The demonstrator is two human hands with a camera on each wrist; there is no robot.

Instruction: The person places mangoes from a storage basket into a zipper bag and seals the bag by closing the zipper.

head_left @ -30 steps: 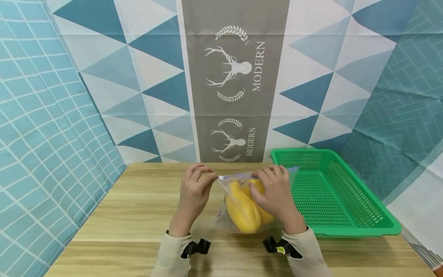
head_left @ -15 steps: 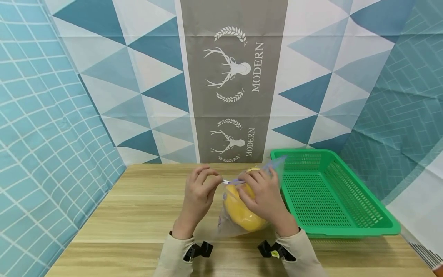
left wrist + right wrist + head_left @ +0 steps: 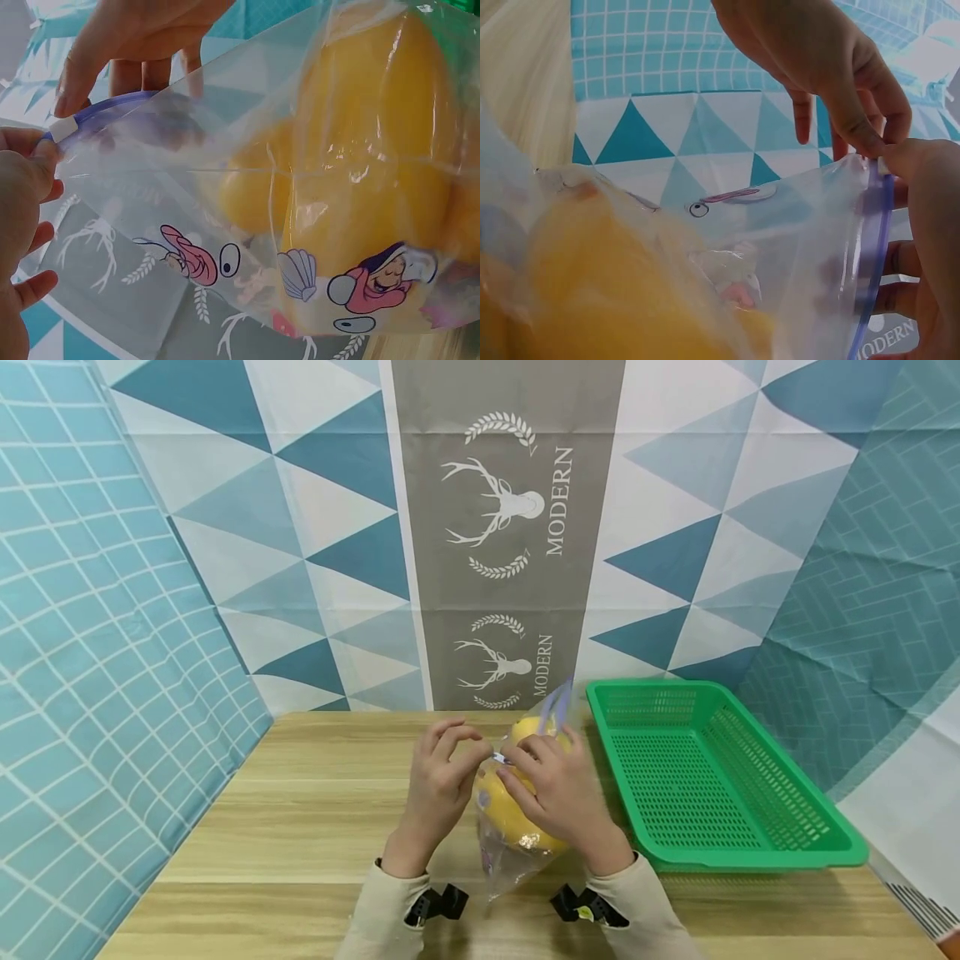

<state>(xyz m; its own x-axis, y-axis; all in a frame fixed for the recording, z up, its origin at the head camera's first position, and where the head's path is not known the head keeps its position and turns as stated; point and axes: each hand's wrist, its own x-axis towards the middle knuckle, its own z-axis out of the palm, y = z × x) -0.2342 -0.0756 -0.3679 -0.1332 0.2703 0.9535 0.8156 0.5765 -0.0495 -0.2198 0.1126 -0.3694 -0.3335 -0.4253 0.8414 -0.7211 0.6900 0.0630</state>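
Observation:
A clear zip bag (image 3: 504,870) with cartoon prints holds large yellow fruit (image 3: 517,818), whose kind the film blurs. Along its mouth runs a purple zip strip (image 3: 882,232) with a white slider (image 3: 63,129) at one end. My left hand (image 3: 441,781) pinches the corner at that end between thumb and finger. Close beside it, my right hand (image 3: 561,793) grips the mouth, its thumb at the slider in the right wrist view. Part of the fruit is hidden behind my right hand in the head view.
To the right stands a green plastic basket (image 3: 757,860) with perforated walls. Both it and the bag are over a wooden table (image 3: 300,827). Patterned sheets (image 3: 345,527) hang behind and at the sides.
My right hand has moved left, close to my left hand. The bag has swung round, so the zip's far end now points up and away instead of right.

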